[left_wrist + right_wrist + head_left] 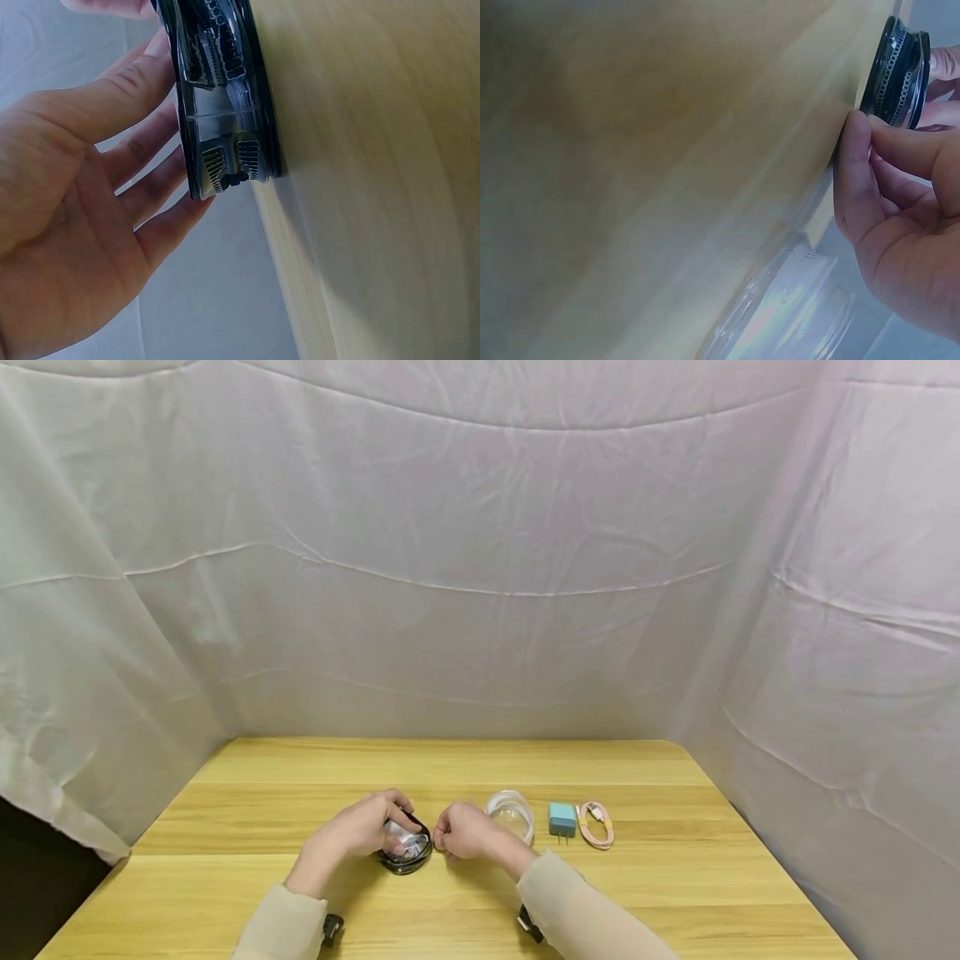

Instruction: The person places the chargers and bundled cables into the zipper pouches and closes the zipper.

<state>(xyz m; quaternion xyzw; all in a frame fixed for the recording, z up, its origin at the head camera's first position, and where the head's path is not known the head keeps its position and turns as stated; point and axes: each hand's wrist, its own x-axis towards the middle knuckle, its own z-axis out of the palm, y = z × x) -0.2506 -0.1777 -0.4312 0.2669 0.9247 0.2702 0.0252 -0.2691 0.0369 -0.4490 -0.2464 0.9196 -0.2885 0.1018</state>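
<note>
My left hand (367, 827) grips a round, reel-like case (409, 853) with black rims and a clear, shiny middle. In the left wrist view the case (225, 97) stands edge-on by the table, showing ribbed and chain-like dark patterns between its rims. The left thumb lies on its face, fingers behind it. My right hand (467, 831) has its fingers bent, and in the right wrist view the thumb and forefinger tips (855, 124) meet right at the rim of the case. I cannot tell whether anything thin is pinched between them.
Behind the right wrist lies a similar clear, white-rimmed round case (528, 827). Farther right are a teal plug adapter (562, 819) with two prongs and a coiled pink cable (597, 839). Everything rests on a wooden table (637, 893), with grey-white cloth (480, 635) hung around it.
</note>
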